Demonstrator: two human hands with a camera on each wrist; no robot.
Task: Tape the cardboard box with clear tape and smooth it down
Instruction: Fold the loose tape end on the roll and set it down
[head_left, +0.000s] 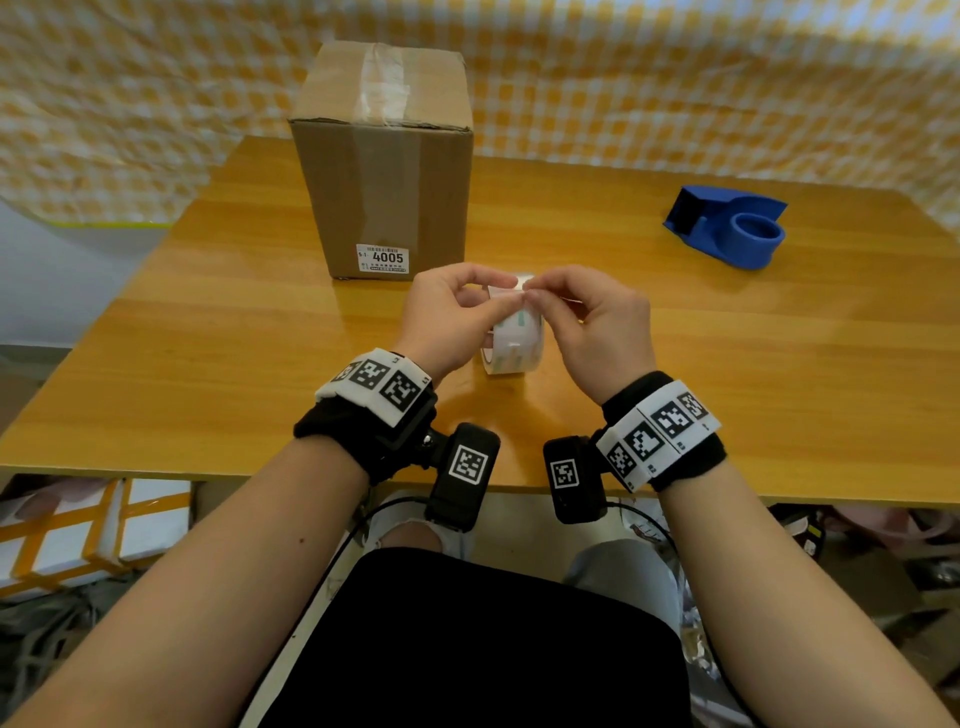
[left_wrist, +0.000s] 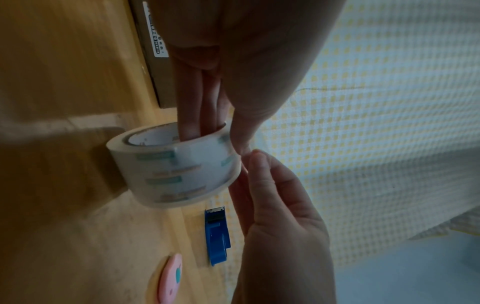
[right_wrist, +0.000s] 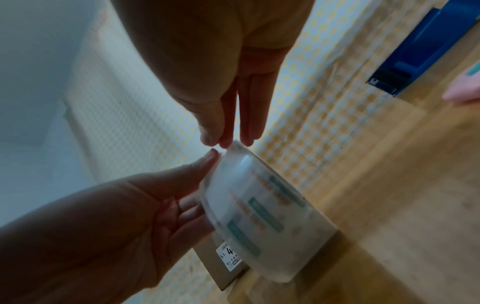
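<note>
A tall cardboard box (head_left: 384, 156) stands on the wooden table (head_left: 208, 332), with a strip of clear tape (head_left: 383, 85) running over its top and a white 4005 label low on its front. In front of it, a roll of clear tape (head_left: 511, 340) is held just above the table. My left hand (head_left: 496, 306) grips the roll, fingers (left_wrist: 197, 123) inside the core and thumb on the outside. My right hand (head_left: 530, 293) pinches at the tape's end on the roll's top edge (right_wrist: 235, 147) with thumb and fingertips.
A blue tape dispenser (head_left: 727, 228) sits at the right rear of the table, with its toothed blade (right_wrist: 381, 88) toward the checked curtain (head_left: 675, 78). A pink round object (left_wrist: 168, 281) lies near it. White and orange boxes (head_left: 78, 535) sit on the floor at left.
</note>
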